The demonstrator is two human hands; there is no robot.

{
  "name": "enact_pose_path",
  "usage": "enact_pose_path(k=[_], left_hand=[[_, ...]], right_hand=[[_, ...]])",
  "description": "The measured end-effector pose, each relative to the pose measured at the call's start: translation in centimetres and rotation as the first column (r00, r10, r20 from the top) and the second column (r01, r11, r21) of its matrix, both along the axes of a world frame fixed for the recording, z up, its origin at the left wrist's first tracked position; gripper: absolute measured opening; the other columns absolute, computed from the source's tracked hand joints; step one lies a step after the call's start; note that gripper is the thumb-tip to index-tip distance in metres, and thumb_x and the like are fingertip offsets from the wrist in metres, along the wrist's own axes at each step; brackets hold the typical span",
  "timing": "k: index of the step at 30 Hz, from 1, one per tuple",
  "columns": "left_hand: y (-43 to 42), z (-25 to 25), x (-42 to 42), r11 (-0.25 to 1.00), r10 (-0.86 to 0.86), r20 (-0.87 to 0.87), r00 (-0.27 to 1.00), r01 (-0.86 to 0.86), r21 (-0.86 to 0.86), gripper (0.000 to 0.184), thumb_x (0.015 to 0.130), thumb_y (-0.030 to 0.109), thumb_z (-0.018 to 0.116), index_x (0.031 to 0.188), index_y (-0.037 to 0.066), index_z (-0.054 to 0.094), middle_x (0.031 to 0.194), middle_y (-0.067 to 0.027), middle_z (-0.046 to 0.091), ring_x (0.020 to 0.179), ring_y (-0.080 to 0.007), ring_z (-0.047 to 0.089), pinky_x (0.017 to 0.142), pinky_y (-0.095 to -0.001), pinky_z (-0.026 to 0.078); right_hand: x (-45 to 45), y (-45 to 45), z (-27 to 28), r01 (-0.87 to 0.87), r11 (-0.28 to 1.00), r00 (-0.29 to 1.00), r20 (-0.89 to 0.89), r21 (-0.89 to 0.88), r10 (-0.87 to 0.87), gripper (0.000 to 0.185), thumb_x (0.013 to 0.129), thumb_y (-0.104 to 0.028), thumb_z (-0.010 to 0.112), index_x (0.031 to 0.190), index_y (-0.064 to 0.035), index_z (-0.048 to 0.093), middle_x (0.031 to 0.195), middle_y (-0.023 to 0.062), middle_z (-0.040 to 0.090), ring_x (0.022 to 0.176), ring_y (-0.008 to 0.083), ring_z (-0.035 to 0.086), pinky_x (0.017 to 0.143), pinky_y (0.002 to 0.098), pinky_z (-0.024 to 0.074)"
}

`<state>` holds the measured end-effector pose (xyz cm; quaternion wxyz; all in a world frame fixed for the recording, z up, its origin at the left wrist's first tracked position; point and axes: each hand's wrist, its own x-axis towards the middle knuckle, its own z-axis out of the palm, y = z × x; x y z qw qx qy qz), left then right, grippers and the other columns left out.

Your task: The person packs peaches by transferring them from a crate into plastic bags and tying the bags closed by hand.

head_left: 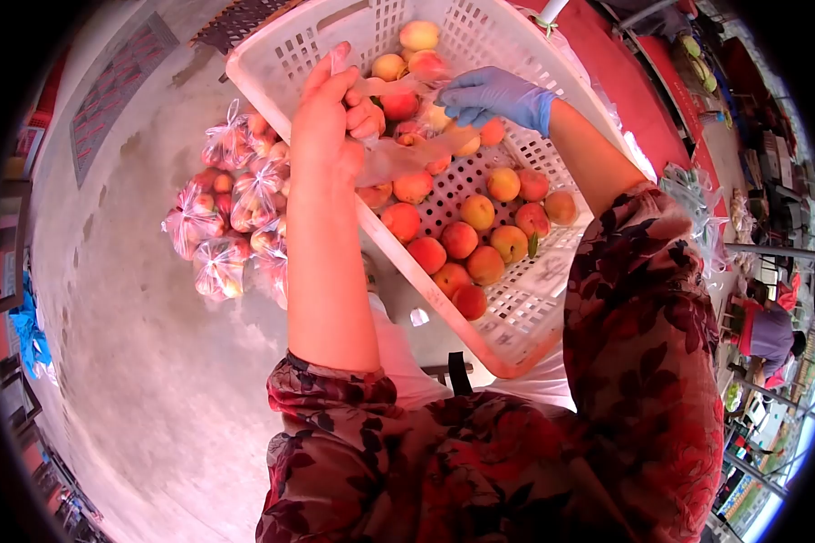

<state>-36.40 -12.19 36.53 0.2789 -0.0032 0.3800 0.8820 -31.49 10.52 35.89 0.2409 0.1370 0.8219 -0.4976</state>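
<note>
My bare left hand is closed on a thin clear plastic bag above the crate. Its fingers are bunched around the film, the thumb side pointing up. My right hand, in a blue glove, has its fingers pressed together at the other side of the bag, pinching the film. The bag is stretched loosely between both hands; whether any fruit is inside cannot be made out. Below lie several red-yellow peaches in a white perforated plastic crate. Some peaches behind the bag are partly hidden.
Several tied clear bags of peaches stand on the concrete floor left of the crate. A grey grate lies farther left. Clear plastic bags hang at the right. A person is in the background at far right.
</note>
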Motion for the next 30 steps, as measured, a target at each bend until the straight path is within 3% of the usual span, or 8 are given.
enact_pose_path(k=[7,14,17,20,23,25,27,30], left_hand=[[0.3,-0.1,-0.4,1.0,-0.003,0.008,1.0,0.003,-0.008,0.033,0.085,0.005,0.047,0.117,0.009,0.046,0.064,0.0005,0.039,0.044,-0.0058,0.028,0.039,-0.02,0.022],[0.5,0.8,0.1,0.995,0.046,0.009,0.999,-0.045,-0.084,0.035,0.086,0.006,0.043,0.121,0.009,0.044,0.058,0.004,0.032,0.043,-0.0051,0.026,0.038,-0.019,0.021],[0.4,1.1,0.3,0.994,0.055,0.018,0.998,-0.053,-0.096,0.035,0.086,0.006,0.043,0.121,0.008,0.044,0.057,0.004,0.032,0.043,-0.0051,0.026,0.038,-0.019,0.021],[0.4,0.9,0.1,0.997,0.043,0.014,0.999,-0.042,-0.071,0.035,0.086,0.006,0.044,0.12,0.009,0.044,0.059,0.0028,0.034,0.043,-0.0053,0.026,0.039,-0.0194,0.021],[0.1,0.4,0.0,0.999,0.026,0.02,0.999,-0.026,-0.034,0.034,0.085,0.005,0.046,0.119,0.01,0.045,0.063,0.0003,0.038,0.044,-0.0059,0.028,0.039,-0.0204,0.021],[0.1,0.5,0.0,1.0,0.018,0.026,1.0,-0.017,-0.022,0.033,0.085,0.005,0.046,0.118,0.01,0.046,0.063,0.0002,0.038,0.044,-0.0059,0.028,0.039,-0.0204,0.021],[0.2,0.3,-0.2,1.0,0.01,0.026,1.0,-0.01,-0.014,0.033,0.085,0.006,0.046,0.117,0.011,0.046,0.063,0.0002,0.038,0.044,-0.0059,0.028,0.039,-0.0204,0.022],[0.1,0.2,-0.1,1.0,-0.013,0.041,0.999,0.012,0.029,0.032,0.085,0.006,0.047,0.117,0.011,0.046,0.063,0.0006,0.037,0.044,-0.0059,0.029,0.039,-0.0202,0.022]], right_hand=[[7.4,4.0,-6.9,-0.488,0.749,0.871,0.304,0.448,0.386,0.068,0.067,-0.052,0.065,0.114,-0.0044,0.054,0.111,0.0163,0.054,0.107,0.0266,0.05,0.088,0.0356,0.0414],[9.0,-2.2,-11.9,-0.651,0.303,0.759,0.58,0.696,0.296,0.086,0.056,-0.068,0.062,0.113,-0.0038,0.056,0.115,0.0269,0.047,0.115,0.0457,0.035,0.088,0.047,0.0388],[7.7,-0.9,-11.5,-0.711,0.369,0.703,0.617,0.599,0.353,0.085,0.055,-0.069,0.061,0.108,-0.0028,0.059,0.109,0.0227,0.051,0.108,0.0384,0.044,0.084,0.0447,0.0419],[5.7,-0.3,-7.0,-0.812,0.552,0.499,0.715,0.189,0.489,0.081,0.06,-0.06,0.064,0.112,0.0003,0.055,0.104,0.0166,0.055,0.101,0.0293,0.051,0.084,0.0383,0.0429],[5.3,1.2,-2.5,-0.326,0.917,0.823,0.409,-0.228,0.394,0.072,0.066,-0.049,0.065,0.115,0.0016,0.051,0.101,0.0106,0.057,0.095,0.0213,0.054,0.086,0.0306,0.0414],[4.2,1.2,-0.5,-0.317,0.855,0.941,-0.027,-0.412,0.336,0.065,0.071,-0.039,0.064,0.12,0.0006,0.047,0.106,0.0088,0.056,0.099,0.0188,0.051,0.087,0.0283,0.041],[2.2,-0.3,0.0,-0.214,0.812,0.971,-0.212,-0.543,0.114,0.061,0.075,-0.036,0.063,0.123,-0.0013,0.045,0.11,0.0093,0.054,0.1,0.0192,0.052,0.082,0.0277,0.0449],[-0.7,-3.3,-0.7,-0.079,0.983,0.975,-0.221,-0.166,0.041,0.06,0.073,-0.039,0.065,0.119,-0.004,0.05,0.11,0.0088,0.055,0.099,0.0179,0.052,0.082,0.028,0.044]])
